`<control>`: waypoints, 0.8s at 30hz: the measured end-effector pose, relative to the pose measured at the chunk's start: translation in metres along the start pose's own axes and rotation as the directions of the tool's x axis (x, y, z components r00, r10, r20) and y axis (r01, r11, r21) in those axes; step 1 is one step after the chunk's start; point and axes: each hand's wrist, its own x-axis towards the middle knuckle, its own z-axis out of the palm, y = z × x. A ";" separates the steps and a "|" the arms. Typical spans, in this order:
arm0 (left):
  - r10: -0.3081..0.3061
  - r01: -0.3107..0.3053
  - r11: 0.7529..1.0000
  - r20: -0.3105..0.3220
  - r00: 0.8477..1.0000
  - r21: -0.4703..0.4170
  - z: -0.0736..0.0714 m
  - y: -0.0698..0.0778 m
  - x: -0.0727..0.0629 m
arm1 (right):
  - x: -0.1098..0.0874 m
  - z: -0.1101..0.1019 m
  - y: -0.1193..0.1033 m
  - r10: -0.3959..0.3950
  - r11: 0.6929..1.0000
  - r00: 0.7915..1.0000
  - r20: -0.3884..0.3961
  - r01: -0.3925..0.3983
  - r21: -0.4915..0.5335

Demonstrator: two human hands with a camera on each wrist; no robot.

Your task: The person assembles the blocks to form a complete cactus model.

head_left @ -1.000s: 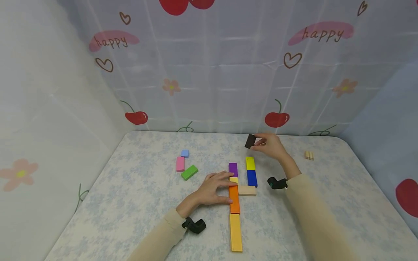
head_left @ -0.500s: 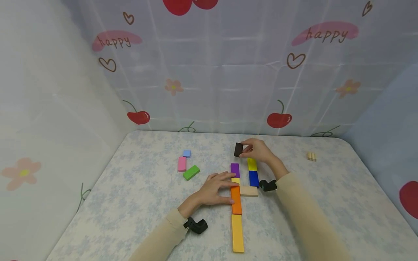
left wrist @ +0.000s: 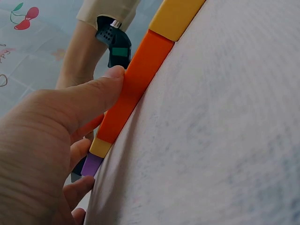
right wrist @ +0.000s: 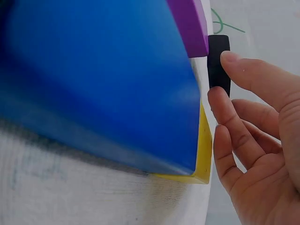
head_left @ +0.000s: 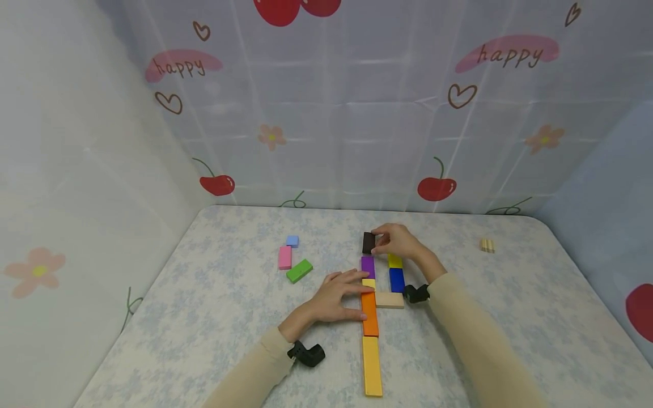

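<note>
My right hand [head_left: 400, 242] pinches a black block [head_left: 368, 242] between thumb and fingers at the far end of a column of blocks. That column runs from a purple block [head_left: 367, 266] through a small yellow one to an orange block [head_left: 370, 326] and a long yellow block [head_left: 372, 367]. With fairly straight fingers, my left hand [head_left: 334, 299] touches the column. Its thumb [left wrist: 105, 89] lies against the orange block in the left wrist view. Beneath my right hand lie a bright yellow block [head_left: 395, 261] and a blue block [head_left: 396, 280]; a plain wooden block [head_left: 390, 300] adjoins the column.
To the left are a light blue block [head_left: 292, 241], a pink block [head_left: 284, 258] and a green block [head_left: 299, 271]. Small pale wooden pieces [head_left: 487, 245] lie at the right. A printed curtain [head_left: 326, 113] rises behind the table's far edge.
My right hand has carried the black block left and toward me, from beyond the bright yellow block to the purple block's far end. My left hand stays at the column.
</note>
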 end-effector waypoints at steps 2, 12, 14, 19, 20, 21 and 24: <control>0.000 0.000 1.000 0.001 1.000 0.000 0.000 0.000 0.000 | 0.000 0.001 0.000 0.003 1.000 1.000 0.009 -0.003 0.000; -0.004 0.004 1.000 0.004 1.000 0.003 0.000 0.000 0.000 | -0.002 0.003 -0.001 0.038 0.999 0.998 0.049 -0.038 0.001; -0.008 0.008 1.000 0.007 1.000 0.000 0.000 0.000 0.000 | -0.003 0.004 -0.001 0.039 0.999 0.998 0.051 -0.039 -0.005; -0.019 0.019 1.000 0.004 1.000 0.014 0.001 -0.001 0.000 | -0.004 0.005 -0.001 0.033 0.999 0.998 0.053 -0.032 -0.005; -0.021 0.021 1.000 0.004 1.000 0.017 0.001 0.000 0.000 | -0.004 0.004 -0.001 0.034 0.999 0.998 0.053 -0.034 -0.002; -0.024 0.024 1.000 0.003 1.000 0.021 0.001 0.000 0.000 | -0.004 0.004 -0.001 0.031 1.000 0.998 0.055 -0.031 -0.001; -0.028 0.028 0.999 0.003 1.000 0.025 0.001 0.000 0.001 | -0.003 0.003 -0.001 0.035 0.999 0.998 0.060 -0.036 0.007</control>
